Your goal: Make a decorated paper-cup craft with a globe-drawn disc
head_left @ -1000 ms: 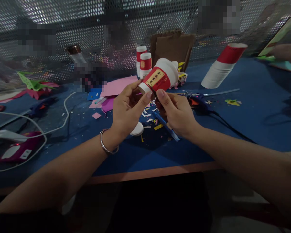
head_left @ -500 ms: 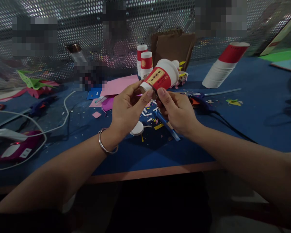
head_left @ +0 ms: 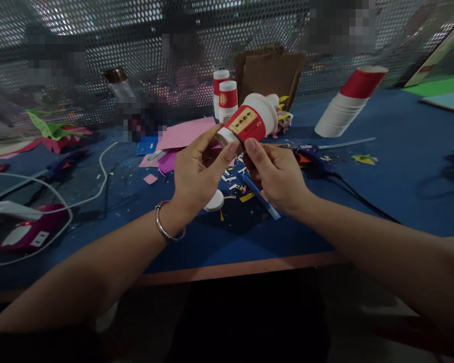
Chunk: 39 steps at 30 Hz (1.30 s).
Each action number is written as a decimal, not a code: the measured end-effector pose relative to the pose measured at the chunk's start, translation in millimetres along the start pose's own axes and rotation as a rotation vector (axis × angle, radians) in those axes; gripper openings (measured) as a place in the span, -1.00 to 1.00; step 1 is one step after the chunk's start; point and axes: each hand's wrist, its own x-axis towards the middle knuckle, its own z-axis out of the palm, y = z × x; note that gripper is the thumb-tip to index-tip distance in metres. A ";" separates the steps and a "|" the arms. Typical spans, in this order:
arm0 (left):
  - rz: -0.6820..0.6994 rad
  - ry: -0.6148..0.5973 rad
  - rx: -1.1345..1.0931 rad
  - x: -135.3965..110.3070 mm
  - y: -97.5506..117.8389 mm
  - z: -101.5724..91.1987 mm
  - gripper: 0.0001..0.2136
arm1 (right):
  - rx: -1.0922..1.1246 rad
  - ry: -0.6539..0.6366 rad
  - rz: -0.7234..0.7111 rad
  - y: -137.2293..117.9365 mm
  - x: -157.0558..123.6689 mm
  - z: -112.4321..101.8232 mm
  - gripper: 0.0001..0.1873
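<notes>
Grips a red-and-white paper cup (head_left: 251,121) in both hands, just above the centre of the frame, tilted with the wide white end toward the upper right and the narrow base toward the lower left. Curls the left hand (head_left: 194,174) about the base, thumb close to the bottom edge; closes the right hand (head_left: 283,176) on the underside, thumb against the red band. Cannot tell how the hidden right fingers meet the cup. Wears a silver bracelet (head_left: 161,222) on the left wrist. Has a white disc (head_left: 214,201) on the blue tabletop (head_left: 404,166) just below the left hand, and near the right hand a blue stick-like tool (head_left: 263,197) among paper scraps (head_left: 229,177). Has a pink sheet (head_left: 187,132) beyond the left hand and a dark blue tool (head_left: 314,161) to the right, trailing a black cable (head_left: 359,195) rightward. Faces upright cups (head_left: 228,98) and brown cardboard (head_left: 270,78) at upper centre, with a leaning cup stack (head_left: 341,113) at upper right. At the left of the frame, has a green-and-red paper shape (head_left: 56,133) and, lower down, a purple device (head_left: 34,234) beside a white cable (head_left: 103,171).
</notes>
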 end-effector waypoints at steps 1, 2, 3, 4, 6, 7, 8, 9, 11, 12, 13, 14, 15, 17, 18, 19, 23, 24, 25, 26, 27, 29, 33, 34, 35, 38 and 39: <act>0.004 -0.005 0.009 0.8 1.4 -1.0 -0.56 | 0.000 -0.002 -0.003 0.1 0.2 0.0 -0.26; 0.009 -0.009 0.027 1.8 3.2 -2.2 -0.56 | 0.001 -0.005 -0.005 0.4 0.4 0.0 -0.27; 0.015 -0.010 0.053 2.8 5.1 -3.6 -0.55 | 0.003 -0.005 -0.006 0.7 0.5 0.0 -0.27; 0.025 -0.010 0.081 3.6 7.0 -5.0 -0.55 | 0.006 -0.003 -0.004 0.9 0.5 0.1 -0.28; 0.050 -0.013 0.120 4.3 9.8 -6.9 -0.55 | 0.016 -0.003 0.006 0.6 0.0 0.2 -0.28; 0.063 -0.016 0.132 4.2 10.5 -7.4 -0.55 | 0.025 -0.006 0.014 0.2 -0.5 0.2 -0.29; 0.079 -0.019 0.140 3.7 10.9 -7.6 -0.55 | 0.037 -0.010 0.021 -0.3 -1.0 0.3 -0.29; 0.096 -0.022 0.147 2.9 11.1 -7.4 -0.55 | 0.049 -0.017 0.028 -0.7 -1.6 0.3 -0.30; 0.126 -0.016 0.168 0.9 11.1 -6.7 -0.54 | 0.063 -0.028 0.048 -1.0 -2.6 0.2 -0.31; 0.138 -0.009 0.180 -0.2 11.1 -6.2 -0.53 | 0.063 -0.027 0.054 -0.8 -3.0 0.2 -0.31; 0.146 -0.004 0.189 -1.1 11.2 -5.6 -0.53 | 0.061 -0.023 0.055 -0.2 -3.3 0.2 -0.31; 0.148 -0.002 0.195 -2.0 11.3 -5.1 -0.53 | 0.059 -0.018 0.054 0.6 -3.5 0.2 -0.31; 0.147 -0.002 0.195 -2.6 11.3 -4.6 -0.53 | 0.059 -0.015 0.049 1.5 -3.5 0.2 -0.31; 0.137 -0.003 0.173 -3.0 10.5 -3.4 -0.52 | 0.057 -0.013 0.033 3.1 -3.0 0.3 -0.31; 0.128 -0.003 0.153 -2.9 9.7 -2.8 -0.51 | 0.053 -0.008 0.025 3.6 -2.5 0.4 -0.31; 0.113 -0.002 0.129 -2.6 8.5 -2.1 -0.50 | 0.046 0.000 0.015 3.9 -2.0 0.5 -0.31; 0.029 0.013 0.003 -0.4 3.2 0.5 -0.48 | 0.012 0.010 -0.022 1.9 0.1 0.9 -0.28; 0.001 0.025 -0.031 0.2 2.2 1.0 -0.51 | 0.004 0.006 -0.027 1.2 0.4 1.0 -0.27; -0.030 0.035 -0.063 0.8 1.4 1.3 -0.55 | -0.001 0.002 -0.028 0.5 0.6 1.1 -0.27; -0.064 0.040 -0.096 1.2 0.8 1.6 -0.58 | -0.003 -0.001 -0.028 0.0 0.7 1.1 -0.27; -0.097 0.038 -0.129 1.4 0.4 1.8 -0.61 | -0.002 -0.001 -0.029 -0.2 0.7 1.2 -0.27; -0.158 0.016 -0.203 1.4 -0.2 2.1 -0.65 | 0.007 -0.003 -0.032 0.0 0.6 1.3 -0.27; -0.236 -0.027 -0.297 0.7 -1.1 2.1 -0.70 | 0.003 -0.004 -0.028 1.0 0.7 1.6 -0.28; -0.232 -0.035 -0.291 0.6 -1.4 1.7 -0.70 | -0.007 -0.002 -0.022 1.2 0.8 1.6 -0.27; -0.214 -0.044 -0.276 0.7 -1.9 1.3 -0.70 | -0.019 0.001 -0.014 1.3 0.9 1.6 -0.27; -0.116 -0.061 -0.213 1.3 -4.4 0.0 -0.65 | -0.043 0.001 0.005 1.9 1.0 1.4 -0.26; -0.081 -0.062 -0.194 1.4 -5.5 -0.2 -0.64 | -0.041 -0.002 0.010 2.2 1.0 1.3 -0.27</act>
